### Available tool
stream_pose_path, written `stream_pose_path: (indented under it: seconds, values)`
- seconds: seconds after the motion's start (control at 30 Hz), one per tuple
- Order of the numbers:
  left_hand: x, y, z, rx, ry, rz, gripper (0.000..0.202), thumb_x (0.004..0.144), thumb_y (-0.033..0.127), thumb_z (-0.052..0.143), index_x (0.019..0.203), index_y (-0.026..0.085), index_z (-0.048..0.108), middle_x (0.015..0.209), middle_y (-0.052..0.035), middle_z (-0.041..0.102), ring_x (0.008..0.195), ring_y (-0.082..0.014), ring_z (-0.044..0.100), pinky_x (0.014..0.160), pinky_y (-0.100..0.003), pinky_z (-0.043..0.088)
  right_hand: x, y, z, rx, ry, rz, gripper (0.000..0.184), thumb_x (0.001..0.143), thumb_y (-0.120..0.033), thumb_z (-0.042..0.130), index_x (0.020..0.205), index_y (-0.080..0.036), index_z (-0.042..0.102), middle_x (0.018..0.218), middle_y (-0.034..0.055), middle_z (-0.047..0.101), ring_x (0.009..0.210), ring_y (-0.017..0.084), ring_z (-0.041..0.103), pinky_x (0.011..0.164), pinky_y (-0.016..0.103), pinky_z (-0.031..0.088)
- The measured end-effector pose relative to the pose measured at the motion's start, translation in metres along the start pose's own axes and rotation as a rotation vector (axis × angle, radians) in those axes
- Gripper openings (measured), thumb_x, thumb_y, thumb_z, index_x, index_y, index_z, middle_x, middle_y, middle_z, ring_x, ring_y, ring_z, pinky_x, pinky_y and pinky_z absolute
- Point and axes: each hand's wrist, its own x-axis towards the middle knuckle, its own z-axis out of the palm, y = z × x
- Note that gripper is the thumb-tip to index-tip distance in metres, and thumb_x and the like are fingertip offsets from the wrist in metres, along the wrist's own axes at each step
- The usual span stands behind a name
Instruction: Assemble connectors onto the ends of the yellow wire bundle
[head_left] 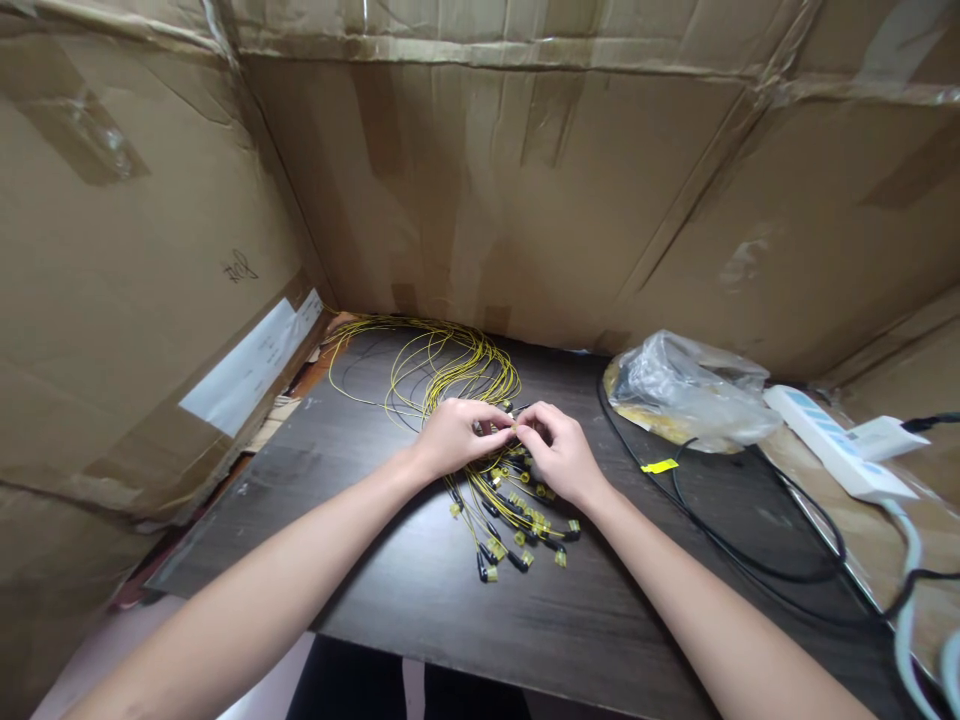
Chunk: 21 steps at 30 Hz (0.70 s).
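Above a dark tabletop (375, 590), my left hand (456, 440) and my right hand (561, 455) meet with their fingertips together. Thumb and forefinger of each are closed in a pinch on a small yellow piece (514, 428), mostly hidden by the fingers. Thin yellow wires (480, 360) loop behind my hands and run beneath them. In front of and below the hands, the wires end in several black sleeves (517, 562) with translucent yellow caps (560, 558), spread in a loose cluster on the tabletop.
Cardboard walls (465, 180) rise at the back and sides. On the right lie a clear plastic bag (686, 390), a black cable (787, 578) with a yellow tag (660, 466), and a white power strip (832, 440) with a plug in it.
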Motion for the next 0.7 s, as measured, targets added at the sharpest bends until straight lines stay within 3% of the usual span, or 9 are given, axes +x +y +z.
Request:
stream_pose_path:
  seconds: [0.27, 0.47, 0.7]
  values:
    - [0.0, 0.0002, -0.0004, 0.013, -0.014, 0.003, 0.015, 0.086, 0.026, 0.071, 0.093, 0.018, 0.081, 0.082, -0.0038, 0.079, 0.066, -0.0138, 0.069, 0.062, -0.022, 0.049, 0.0012, 0.0004, 0.0022, -0.044, 0.01, -0.007, 0.032, 0.095, -0.033, 0.051, 0.065, -0.021, 0.053, 0.064, 0.001, 0.055, 0.066, 0.018, 0.05, 0.064, 0.03, 0.037]
    - [-0.0002, 0.0006, -0.0001, 0.025, -0.005, 0.002, 0.014, 0.086, 0.027, 0.071, 0.094, 0.019, 0.081, 0.081, -0.0033, 0.078, 0.065, -0.0135, 0.069, 0.059, -0.022, 0.048, 0.001, 0.0015, 0.0011, -0.021, 0.004, -0.006, 0.015, 0.089, -0.024, 0.053, 0.076, -0.02, 0.06, 0.073, 0.0021, 0.06, 0.071, 0.018, 0.053, 0.066, 0.03, 0.039]
    - [-0.0003, 0.0015, 0.0004, 0.02, 0.02, 0.049, 0.013, 0.086, 0.025, 0.071, 0.092, 0.018, 0.081, 0.077, -0.003, 0.078, 0.061, -0.0124, 0.067, 0.058, -0.022, 0.047, 0.0013, -0.0007, 0.0011, -0.049, -0.024, -0.015, 0.037, 0.097, -0.033, 0.046, 0.063, -0.022, 0.05, 0.061, 0.0011, 0.054, 0.066, 0.018, 0.048, 0.066, 0.032, 0.036]
